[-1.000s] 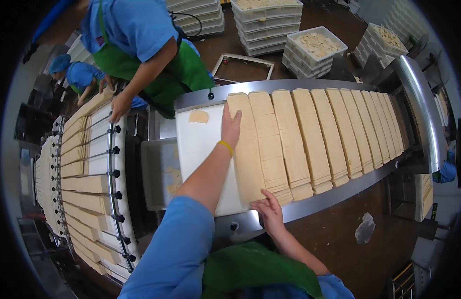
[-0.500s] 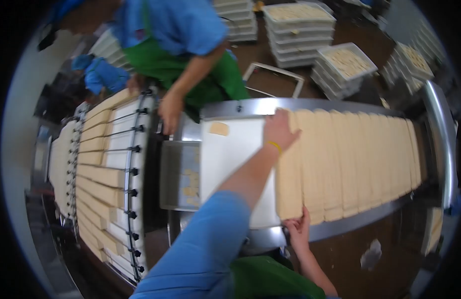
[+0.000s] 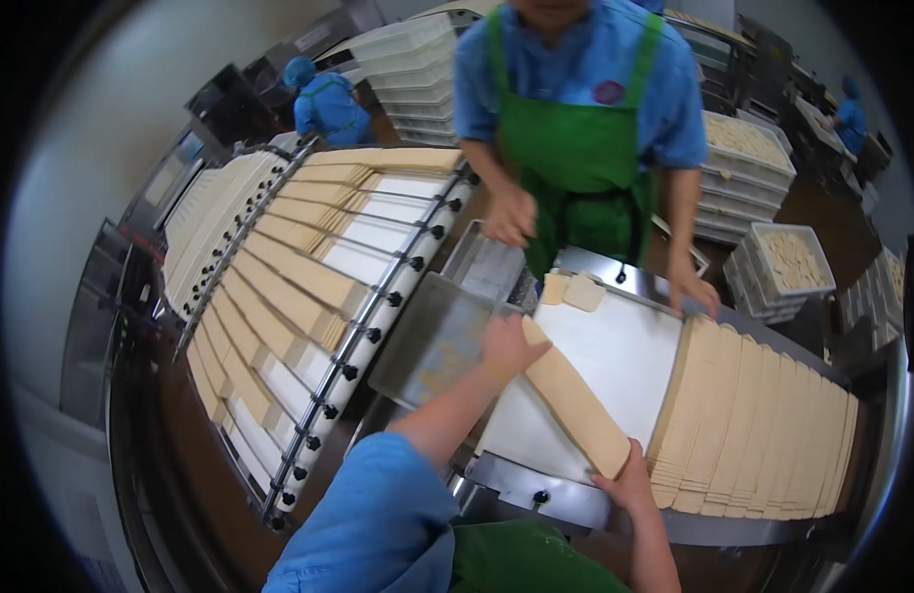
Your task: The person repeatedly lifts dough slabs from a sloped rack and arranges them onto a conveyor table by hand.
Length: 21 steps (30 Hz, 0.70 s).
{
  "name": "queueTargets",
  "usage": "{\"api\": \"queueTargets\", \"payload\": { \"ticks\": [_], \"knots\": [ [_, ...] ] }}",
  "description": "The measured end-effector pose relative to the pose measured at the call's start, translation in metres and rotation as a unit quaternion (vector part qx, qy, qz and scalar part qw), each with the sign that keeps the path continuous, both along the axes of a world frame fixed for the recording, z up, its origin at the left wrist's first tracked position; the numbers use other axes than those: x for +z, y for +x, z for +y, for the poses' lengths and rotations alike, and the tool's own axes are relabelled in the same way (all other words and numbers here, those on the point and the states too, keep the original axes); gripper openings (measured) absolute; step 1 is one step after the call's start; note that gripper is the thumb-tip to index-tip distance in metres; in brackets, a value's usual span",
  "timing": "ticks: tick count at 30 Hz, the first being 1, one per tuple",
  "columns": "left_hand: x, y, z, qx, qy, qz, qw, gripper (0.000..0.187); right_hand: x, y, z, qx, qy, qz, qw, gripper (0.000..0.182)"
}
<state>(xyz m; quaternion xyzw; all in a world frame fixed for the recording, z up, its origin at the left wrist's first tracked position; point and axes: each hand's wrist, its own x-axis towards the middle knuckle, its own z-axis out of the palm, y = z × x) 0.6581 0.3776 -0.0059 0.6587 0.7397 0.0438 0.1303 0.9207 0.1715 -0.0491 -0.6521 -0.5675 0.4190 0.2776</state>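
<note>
- Gripping a long pale strip (image 3: pixel 575 400) at its far end: left hand (image 3: pixel 508 344).
- Grasping its near end: right hand (image 3: pixel 631 481).
- Slanting over the white surface (image 3: pixel 625 361), the strip may touch it; contact is unclear.

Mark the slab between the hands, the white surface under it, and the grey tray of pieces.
Slab (image 3: pixel 578 400): head view, middle of its top.
White surface (image 3: pixel 620 346): head view, bare stretch.
Grey tray (image 3: pixel 432 311): head view, bare floor.

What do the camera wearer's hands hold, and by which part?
A long beige strip: the left hand holds its far end, the right hand its near end.
</note>
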Motion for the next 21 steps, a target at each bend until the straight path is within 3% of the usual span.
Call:
{"api": "queueTargets", "payload": {
  "ticks": [3,6,12,15,16,19,21],
  "knots": [
    [-0.031,-0.047,-0.045,0.043,0.057,-0.210,0.975,0.074,-0.015,0.003,0.008,0.041,0.025,-0.055,0.997,0.081],
    [-0.025,-0.083,-0.072,0.091,0.080,-0.280,0.952,0.073,0.002,-0.019,0.015,0.049,0.085,-0.107,0.989,0.080],
    [0.051,-0.212,-0.114,0.169,0.193,-0.201,0.945,0.066,0.043,-0.127,0.037,0.181,0.187,-0.037,0.965,0.077],
    [0.086,-0.296,-0.155,0.242,0.249,-0.182,0.920,0.057,0.047,-0.202,0.024,0.186,0.015,0.217,0.958,0.075],
    [0.084,-0.330,-0.169,0.261,0.252,-0.173,0.915,0.055,0.055,-0.227,0.019,0.218,-0.035,0.260,0.940,0.066],
    [0.067,-0.425,-0.219,0.332,0.313,-0.093,0.885,0.045,0.069,-0.307,-0.005,0.262,-0.052,0.346,0.899,0.061],
    [0.069,-0.479,-0.261,0.384,0.285,-0.131,0.868,0.036,0.072,-0.353,-0.021,0.323,-0.070,0.347,0.878,0.058]
  ]
}}
